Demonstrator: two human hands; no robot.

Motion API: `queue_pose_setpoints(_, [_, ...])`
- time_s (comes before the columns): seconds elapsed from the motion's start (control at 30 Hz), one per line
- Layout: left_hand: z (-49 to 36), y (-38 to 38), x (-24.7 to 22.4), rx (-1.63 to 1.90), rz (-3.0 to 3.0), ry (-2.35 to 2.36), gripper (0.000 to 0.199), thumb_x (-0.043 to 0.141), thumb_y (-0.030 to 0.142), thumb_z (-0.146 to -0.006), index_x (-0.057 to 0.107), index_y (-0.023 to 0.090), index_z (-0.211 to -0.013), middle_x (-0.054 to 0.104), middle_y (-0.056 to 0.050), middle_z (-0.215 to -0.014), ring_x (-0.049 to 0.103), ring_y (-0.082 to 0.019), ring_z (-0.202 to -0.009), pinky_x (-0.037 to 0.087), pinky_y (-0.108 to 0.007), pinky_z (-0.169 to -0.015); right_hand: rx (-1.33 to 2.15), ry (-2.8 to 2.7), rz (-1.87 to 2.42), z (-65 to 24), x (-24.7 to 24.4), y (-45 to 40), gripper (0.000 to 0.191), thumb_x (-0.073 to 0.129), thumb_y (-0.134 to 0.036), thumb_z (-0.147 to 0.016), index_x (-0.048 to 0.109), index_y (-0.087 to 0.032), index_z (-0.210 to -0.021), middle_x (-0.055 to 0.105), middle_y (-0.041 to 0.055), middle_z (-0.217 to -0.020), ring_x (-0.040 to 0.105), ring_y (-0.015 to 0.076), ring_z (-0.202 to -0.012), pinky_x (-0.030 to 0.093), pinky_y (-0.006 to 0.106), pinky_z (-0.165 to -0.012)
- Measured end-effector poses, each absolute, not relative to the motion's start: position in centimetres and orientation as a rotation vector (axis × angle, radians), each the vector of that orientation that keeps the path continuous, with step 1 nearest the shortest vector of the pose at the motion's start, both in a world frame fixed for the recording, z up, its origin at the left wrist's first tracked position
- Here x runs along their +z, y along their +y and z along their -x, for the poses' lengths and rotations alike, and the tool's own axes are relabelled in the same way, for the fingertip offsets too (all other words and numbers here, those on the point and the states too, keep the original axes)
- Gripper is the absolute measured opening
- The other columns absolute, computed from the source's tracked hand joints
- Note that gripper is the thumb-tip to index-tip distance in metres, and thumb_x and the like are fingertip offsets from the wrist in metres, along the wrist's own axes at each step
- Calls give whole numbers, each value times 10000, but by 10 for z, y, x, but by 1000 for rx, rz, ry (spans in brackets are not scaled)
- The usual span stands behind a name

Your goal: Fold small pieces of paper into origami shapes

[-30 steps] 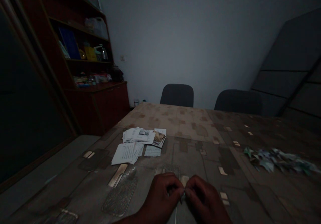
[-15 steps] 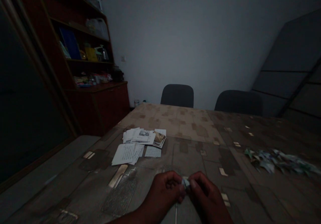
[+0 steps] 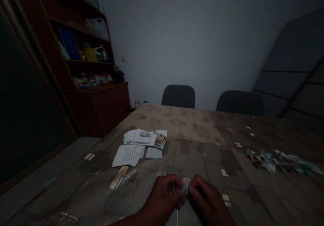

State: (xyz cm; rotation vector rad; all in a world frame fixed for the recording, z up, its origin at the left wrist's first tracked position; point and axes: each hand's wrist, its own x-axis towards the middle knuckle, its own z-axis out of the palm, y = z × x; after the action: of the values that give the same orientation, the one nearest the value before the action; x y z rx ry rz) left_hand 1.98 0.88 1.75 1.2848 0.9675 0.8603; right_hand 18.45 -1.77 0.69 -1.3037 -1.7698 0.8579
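Near the front of the table, my left hand (image 3: pixel 165 194) and my right hand (image 3: pixel 206 197) meet over a small folded piece of pale bluish paper (image 3: pixel 186 188). Thumb and forefinger of each hand pinch it from opposite sides. Much of the paper is hidden by the fingertips, so its exact shape cannot be made out. Off to the right lies a row of folded paper pieces (image 3: pixel 280 162) in white and green, with pointed ends. Left of centre, beyond my hands, sits a loose pile of printed paper cards (image 3: pixel 144 137), with more written sheets (image 3: pixel 125 155) just in front.
A patterned brown cloth (image 3: pixel 197 162) covers the table. Two dark chairs (image 3: pixel 178 96) stand at its far side against a pale wall. A reddish wooden cabinet (image 3: pixel 101 101) with stocked shelves rises at the left, and a bench (image 3: pixel 83 148) runs along the table's left side.
Both hands stay in nearly the same place. The right fingers have shifted slightly left and down on the folded paper, turning it a little. The view has moved very slightly.
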Motion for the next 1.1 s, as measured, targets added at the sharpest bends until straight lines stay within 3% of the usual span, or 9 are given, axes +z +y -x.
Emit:
queue_pose_setpoints(0.33, [-20, 10, 12, 820, -1320, 911, 145, 575, 285, -737, 582, 143, -705, 595, -3, -558, 536, -131, -498, 417, -243, -511, 856, -1741, 1356, -181, 8, -17, 278, 373, -390, -937, 425, -218, -725, 463, -26, -667, 469, 169, -637, 373, 262, -589])
queue_pose_setpoints(0.63, [-15, 9, 13, 712, -1473, 927, 73, 573, 198, -679, 601, 139, -645, 550, 24, -531, 495, -115, -504, 354, -214, -501, 825, -1958, 1254, -187, 9, -14, 275, 405, -339, -902, 369, -225, -654, 441, -33, -647, 455, 153, -615, 321, 253, -569])
queue_pose_setpoints(0.93, [-15, 13, 14, 705, -1341, 866, 256, 617, 391, -735, 562, 152, -657, 546, 20, -494, 472, -109, -435, 368, -215, -458, 761, -1836, 1318, -188, 10, -15, 296, 389, -365, -929, 380, -226, -668, 420, -46, -627, 432, 147, -590, 327, 246, -554])
queue_pose_setpoints(1.1, [-14, 9, 18, 737, -1412, 884, 244, 599, 370, -738, 545, 164, -618, 506, 38, -478, 443, -100, -443, 330, -207, -467, 869, -1830, 1315, -187, 8, -15, 328, 421, -428, -915, 367, -225, -663, 371, -61, -611, 387, 134, -576, 298, 241, -531])
